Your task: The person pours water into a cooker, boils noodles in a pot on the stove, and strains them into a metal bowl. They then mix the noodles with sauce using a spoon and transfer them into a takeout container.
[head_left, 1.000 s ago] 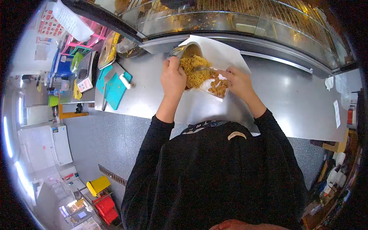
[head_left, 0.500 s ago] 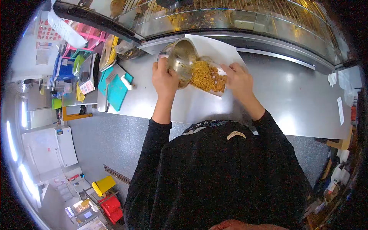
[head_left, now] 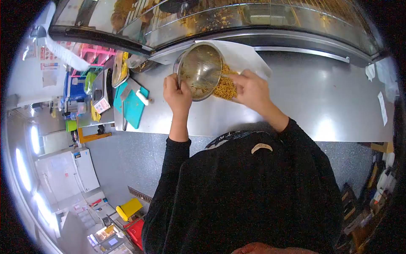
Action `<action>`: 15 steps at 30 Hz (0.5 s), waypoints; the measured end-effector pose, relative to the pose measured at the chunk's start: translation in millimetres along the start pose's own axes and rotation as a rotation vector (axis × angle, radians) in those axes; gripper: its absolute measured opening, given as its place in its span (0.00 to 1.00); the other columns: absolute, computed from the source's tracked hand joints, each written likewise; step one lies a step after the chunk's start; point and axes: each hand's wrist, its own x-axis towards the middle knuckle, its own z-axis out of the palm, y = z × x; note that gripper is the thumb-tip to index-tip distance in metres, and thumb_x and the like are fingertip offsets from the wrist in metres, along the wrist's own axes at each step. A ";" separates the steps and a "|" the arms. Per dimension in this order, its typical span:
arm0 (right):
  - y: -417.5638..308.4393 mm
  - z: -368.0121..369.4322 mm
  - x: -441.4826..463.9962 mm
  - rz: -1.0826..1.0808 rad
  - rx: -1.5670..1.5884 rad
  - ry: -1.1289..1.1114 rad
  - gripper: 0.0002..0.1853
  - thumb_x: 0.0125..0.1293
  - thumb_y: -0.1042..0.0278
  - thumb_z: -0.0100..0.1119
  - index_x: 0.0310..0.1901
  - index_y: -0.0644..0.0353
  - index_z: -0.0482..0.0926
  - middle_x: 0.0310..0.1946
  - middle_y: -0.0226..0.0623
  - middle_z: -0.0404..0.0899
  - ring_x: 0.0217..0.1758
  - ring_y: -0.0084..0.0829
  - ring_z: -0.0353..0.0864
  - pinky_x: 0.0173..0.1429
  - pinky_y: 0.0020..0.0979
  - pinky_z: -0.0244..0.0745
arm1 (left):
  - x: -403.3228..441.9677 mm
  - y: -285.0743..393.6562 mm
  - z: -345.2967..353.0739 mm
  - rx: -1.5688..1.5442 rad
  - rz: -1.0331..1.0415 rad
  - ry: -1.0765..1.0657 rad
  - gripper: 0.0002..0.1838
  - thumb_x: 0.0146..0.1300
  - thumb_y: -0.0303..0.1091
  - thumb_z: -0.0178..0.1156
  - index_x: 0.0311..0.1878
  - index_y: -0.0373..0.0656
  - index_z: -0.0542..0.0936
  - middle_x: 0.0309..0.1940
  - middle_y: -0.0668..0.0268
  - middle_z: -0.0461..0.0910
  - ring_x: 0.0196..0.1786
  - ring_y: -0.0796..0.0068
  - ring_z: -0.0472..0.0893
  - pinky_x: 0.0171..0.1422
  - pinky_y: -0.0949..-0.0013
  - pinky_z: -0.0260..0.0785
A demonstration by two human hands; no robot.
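A shiny metal bowl (head_left: 203, 67) is tipped on its side over the counter, its open mouth facing me with bits of food stuck inside. My left hand (head_left: 177, 95) grips its left rim, thumb on the inside. Beside the bowl's right rim, a heap of yellow-brown noodles (head_left: 226, 89) lies on or by white paper (head_left: 243, 53); the bowl hides part of it. Over the noodles is my right hand (head_left: 253, 91), fingers curled together and pointing at the bowl's rim. A thin thing seems to stick out from those fingers, too small to name.
Left of the bowl, a teal cutting board (head_left: 134, 110) carries a metal spatula (head_left: 124, 95) and a white-handled tool (head_left: 143, 97). A glass-fronted cabinet (head_left: 220, 23) with wire racks borders the back of the steel counter (head_left: 304, 97). A paper slip (head_left: 382, 109) lies at the right end.
The bowl has turned so its mouth faces me more, covering more of the noodles. My right hand has moved left, from the heap's right side toward the bowl's rim.
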 end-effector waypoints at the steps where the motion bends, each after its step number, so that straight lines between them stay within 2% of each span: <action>1: -8.5 6.7 -3.8 -0.004 0.076 -0.008 0.19 0.45 0.72 0.54 0.42 0.45 0.79 0.29 0.33 0.72 0.28 0.33 0.75 0.30 0.33 0.72 | -1.6 0.0 1.4 -0.002 0.007 -0.009 0.07 0.46 0.22 0.51 0.32 0.37 0.71 0.24 0.61 0.70 0.26 0.67 0.70 0.32 0.70 0.64; 4: -21.3 24.6 -18.2 -0.024 0.169 -0.058 0.21 0.46 0.73 0.53 0.44 0.44 0.77 0.30 0.34 0.72 0.29 0.34 0.75 0.31 0.33 0.72 | -4.7 -0.4 4.0 -0.073 -0.093 -0.011 0.04 0.45 0.19 0.51 0.27 0.36 0.69 0.24 0.60 0.69 0.26 0.64 0.69 0.31 0.68 0.62; 6: -18.7 28.2 -20.5 -0.052 0.186 -0.103 0.22 0.46 0.74 0.52 0.46 0.44 0.76 0.30 0.35 0.72 0.29 0.34 0.75 0.31 0.34 0.72 | -4.4 -3.4 4.9 -0.132 -0.094 0.033 0.04 0.46 0.19 0.50 0.27 0.36 0.69 0.23 0.63 0.68 0.26 0.70 0.67 0.31 0.72 0.61; 7: -10.7 26.4 -20.4 -0.010 0.102 -0.128 0.22 0.47 0.74 0.52 0.47 0.43 0.76 0.31 0.35 0.72 0.29 0.35 0.75 0.31 0.34 0.72 | -3.0 -6.1 4.7 -0.130 -0.088 0.034 0.04 0.46 0.19 0.50 0.27 0.36 0.69 0.23 0.63 0.68 0.26 0.70 0.67 0.31 0.72 0.61; 9: -1.8 19.8 -13.1 0.027 0.019 -0.155 0.23 0.48 0.74 0.52 0.49 0.43 0.75 0.31 0.36 0.72 0.29 0.36 0.75 0.31 0.35 0.72 | -2.1 -10.3 2.4 -0.180 -0.155 0.020 0.03 0.47 0.19 0.50 0.28 0.35 0.69 0.23 0.66 0.67 0.25 0.77 0.65 0.30 0.76 0.60; 12: 7.5 8.2 14.0 0.028 0.066 -0.133 0.22 0.49 0.74 0.51 0.48 0.44 0.74 0.32 0.37 0.72 0.29 0.38 0.75 0.32 0.36 0.72 | 2.2 -4.0 1.3 -0.213 -0.192 0.018 0.03 0.48 0.19 0.49 0.28 0.36 0.69 0.23 0.68 0.66 0.25 0.81 0.64 0.30 0.78 0.59; 14: 6.4 16.8 31.9 -0.025 0.152 0.062 0.20 0.48 0.75 0.51 0.46 0.45 0.75 0.31 0.37 0.72 0.29 0.39 0.75 0.33 0.38 0.72 | 3.0 -4.0 2.3 -0.212 -0.178 0.011 0.04 0.48 0.19 0.49 0.29 0.36 0.70 0.23 0.68 0.67 0.25 0.82 0.64 0.30 0.79 0.59; 15: 6.4 21.9 39.9 -0.027 0.153 0.063 0.20 0.48 0.75 0.51 0.46 0.45 0.75 0.31 0.37 0.72 0.29 0.39 0.75 0.33 0.38 0.72 | 3.7 -4.4 2.9 -0.212 -0.166 0.006 0.04 0.48 0.19 0.49 0.29 0.36 0.70 0.24 0.69 0.67 0.25 0.83 0.64 0.29 0.79 0.59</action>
